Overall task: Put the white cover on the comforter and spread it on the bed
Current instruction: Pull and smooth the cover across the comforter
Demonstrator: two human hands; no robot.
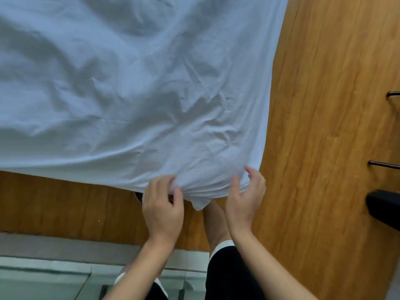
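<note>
White cotton fills most of what we see — the white cover (pixel 129 87) lies rumpled and spread wide, its near corner bunched where our hands meet it; whether the comforter sits inside it we cannot tell, since only a soft bulge near that corner shows and no filling is exposed; our left hand (pixel 162 206) pinches gathered folds of the cover between thumb and curled fingers, a small flap of cloth hanging just below the grip; our right hand (pixel 246 198) is beside it at the very corner, fingers bent and spread against the fabric, thumb raised, touching rather than clamping; the cover's near edge runs leftward from our hands and its right edge climbs to the top of the view — both edges overhang the wooden floor (pixel 324 126), which is bare along the right side and in a strip before us; a dark object (pixel 383 208) and two thin dark rods (pixel 385 164) show at the far right; our legs in black shorts (pixel 229 276) stand below, with a pale grey surface (pixel 54 267) at lower left.
</note>
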